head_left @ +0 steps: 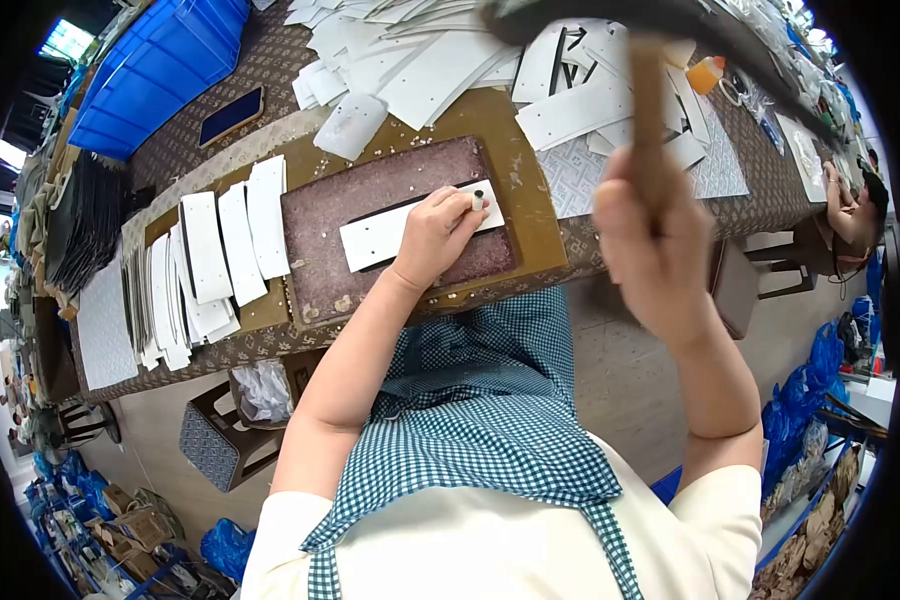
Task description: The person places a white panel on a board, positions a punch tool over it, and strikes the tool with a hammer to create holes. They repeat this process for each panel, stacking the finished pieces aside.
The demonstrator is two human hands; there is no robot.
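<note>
My left hand (436,236) is closed around a short hole punch (478,202), pale with a dark top, standing upright on a white strip (372,240). Small dark holes show along that strip, and a black edge shows beneath it. Both lie on a worn purple-brown board (320,285). My right hand (660,240) is raised to the right, wrapped round the wooden handle of a hammer (648,110). The hammer's dark head is blurred near the top of the view. Its face is apart from the punch.
White strips (232,240) lie in a row left of the board. A heap of white pieces (420,70) covers the far side. A phone (232,116), a blue crate (155,80) and an orange-capped bottle (705,75) are on the table. Another person's hand (845,205) is far right.
</note>
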